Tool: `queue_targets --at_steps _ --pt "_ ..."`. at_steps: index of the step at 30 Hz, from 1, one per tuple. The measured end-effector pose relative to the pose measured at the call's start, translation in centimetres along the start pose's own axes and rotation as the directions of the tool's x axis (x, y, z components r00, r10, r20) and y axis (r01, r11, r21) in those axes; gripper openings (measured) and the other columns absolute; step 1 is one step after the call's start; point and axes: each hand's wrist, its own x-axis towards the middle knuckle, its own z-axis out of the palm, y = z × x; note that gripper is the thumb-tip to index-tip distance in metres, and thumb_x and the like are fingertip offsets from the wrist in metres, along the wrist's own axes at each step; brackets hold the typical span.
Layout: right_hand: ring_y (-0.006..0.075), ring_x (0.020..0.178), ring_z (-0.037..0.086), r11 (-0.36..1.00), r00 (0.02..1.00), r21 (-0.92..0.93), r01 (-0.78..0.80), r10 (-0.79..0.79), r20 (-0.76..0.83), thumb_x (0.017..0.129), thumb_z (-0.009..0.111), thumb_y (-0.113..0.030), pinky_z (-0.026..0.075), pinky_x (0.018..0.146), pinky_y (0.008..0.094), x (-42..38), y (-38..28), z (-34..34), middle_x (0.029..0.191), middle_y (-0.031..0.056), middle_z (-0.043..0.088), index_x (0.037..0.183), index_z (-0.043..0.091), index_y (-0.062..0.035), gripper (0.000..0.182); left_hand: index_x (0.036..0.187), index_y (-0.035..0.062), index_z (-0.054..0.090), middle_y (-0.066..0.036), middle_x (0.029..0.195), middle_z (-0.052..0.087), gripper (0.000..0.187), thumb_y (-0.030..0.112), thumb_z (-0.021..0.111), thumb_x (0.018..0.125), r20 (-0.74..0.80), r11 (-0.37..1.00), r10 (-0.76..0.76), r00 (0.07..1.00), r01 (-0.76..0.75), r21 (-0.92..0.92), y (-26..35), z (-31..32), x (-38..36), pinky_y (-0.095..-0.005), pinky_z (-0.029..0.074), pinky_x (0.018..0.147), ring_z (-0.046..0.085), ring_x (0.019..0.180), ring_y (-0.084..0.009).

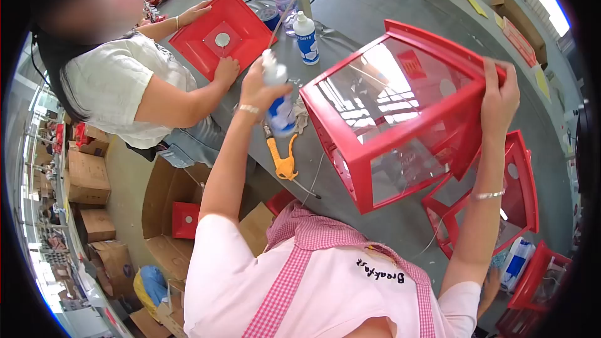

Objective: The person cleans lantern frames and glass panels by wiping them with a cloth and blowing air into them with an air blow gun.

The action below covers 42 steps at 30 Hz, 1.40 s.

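Note:
My left hand (pixel 255 91) is wrapped round a white and blue spray bottle (pixel 280 109), which is blurred by motion. With my right hand (pixel 501 94) I grip the upper right edge of a red-framed box with clear panes (pixel 369 150), which is tilted above the table. A yellow air blow gun (pixel 283 161) with a thin metal nozzle lies below the bottle, near the table's front edge. Part of a crumpled cloth (pixel 300 117) shows beside the bottle.
To the left, a co-worker (pixel 134 81) handles a red square panel (pixel 216 15). Another blue and white bottle (pixel 306 39) stands on the grey table (pixel 363 0). A second red frame (pixel 523 181) lies on the right. Cardboard boxes (pixel 87 175) are on the floor at left.

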Motion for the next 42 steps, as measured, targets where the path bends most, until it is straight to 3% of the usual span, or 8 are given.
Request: queue_targets --at_steps 13,17,20,28,30,34,41,42 --pt "0.0237 0.11 0.061 0.978 0.996 0.21 0.01 0.008 -0.086 0.101 0.055 -0.018 0.044 0.099 0.0344 -7.4 -1.6 -2.4 0.117 0.0172 0.066 0.107 0.056 -0.0015 0.017 0.137 0.0104 0.048 -0.017 0.121 0.058 0.081 0.022 0.08 0.064 -0.131 0.988 0.127 0.983 -0.114 0.105 -4.3 6.7 8.1 -0.0407 0.051 0.091 0.062 0.104 -0.0311" --pt "0.0247 0.112 0.059 0.982 0.998 0.187 -0.004 0.017 -0.064 0.101 0.054 -0.018 0.043 0.101 0.0361 -8.1 -2.2 -2.5 0.12 0.0178 0.064 0.108 0.053 -0.0028 0.017 0.127 0.0158 0.058 -0.013 0.115 0.057 0.061 0.019 0.075 0.069 0.196 0.9 -0.257 0.946 0.16 0.405 -6.3 3.2 2.7 -0.0404 0.05 0.092 0.059 0.108 -0.032" --pt "0.0238 0.117 0.057 0.976 1.0 0.219 0.0 0.004 -0.016 0.101 0.053 -0.02 0.041 0.104 0.0361 -8.6 -2.2 -2.6 0.125 0.018 0.062 0.11 0.053 -0.003 0.019 0.118 0.0146 0.064 -0.014 0.114 0.057 0.046 0.013 0.07 0.072 0.32 0.874 -0.179 0.93 0.001 0.487 -7.1 3.7 -0.9 -0.0422 0.051 0.088 0.06 0.105 -0.0329" --pt "0.0219 0.121 0.053 0.965 0.995 0.247 -0.092 0.079 0.06 0.102 0.052 -0.02 0.038 0.106 0.0355 -9.5 -0.3 -3.7 0.132 0.017 0.058 0.111 0.052 -0.0044 0.018 0.097 0.0102 0.071 -0.013 0.084 0.064 0.026 0.002 0.062 0.074 0.135 0.935 0.049 0.99 -0.093 0.342 -7.3 3.9 0.1 -0.0413 0.053 0.076 0.066 0.084 -0.0298" --pt "0.0216 0.12 0.053 0.956 0.991 0.263 -0.13 0.121 0.052 0.102 0.051 -0.02 0.038 0.106 0.0352 -8.7 -0.2 -3.7 0.132 0.0167 0.058 0.111 0.052 -0.0045 0.018 0.099 0.0037 0.07 -0.008 0.079 0.066 0.031 -0.002 0.062 0.07 0.352 0.917 -0.397 0.848 0.375 0.133 -4.7 1.0 -0.4 -0.035 0.053 0.069 0.066 0.073 -0.0197" --pt "0.0208 0.121 0.053 0.965 0.993 0.235 -0.116 0.112 0.032 0.102 0.051 -0.017 0.038 0.106 0.0343 -7.2 -0.9 -3.9 0.132 0.0162 0.058 0.111 0.052 -0.0043 0.016 0.102 0.0001 0.069 -0.002 0.091 0.069 0.031 -0.005 0.061 0.072 0.812 0.78 -0.237 0.533 0.603 -0.168 -0.3 1.3 -5.1 -0.0279 0.052 0.074 0.065 0.082 -0.0152" --pt "0.0196 0.117 0.056 0.984 0.987 0.113 -0.137 0.125 0.104 0.1 0.055 -0.014 0.042 0.102 0.0325 -5.4 -2.1 -4.8 0.126 0.0154 0.062 0.109 0.056 -0.0029 0.015 0.107 0.0004 0.066 -0.006 0.101 0.066 0.034 0.0 0.067 0.074 0.633 0.697 -0.03 0.774 0.47 -0.542 4.8 16.1 -5.0 -0.0338 0.052 0.079 0.066 0.091 -0.0214" --pt "0.0196 0.117 0.056 0.985 0.986 0.103 -0.139 0.128 0.103 0.1 0.055 -0.014 0.042 0.102 0.0325 -5.4 -2.1 -5.3 0.126 0.0154 0.062 0.109 0.056 -0.0029 0.015 0.106 0.0008 0.066 -0.009 0.102 0.065 0.033 0.002 0.067 0.074 0.383 0.925 0.057 0.922 0.096 -0.368 5.8 17.4 -4.2 -0.036 0.053 0.08 0.065 0.093 -0.0261"
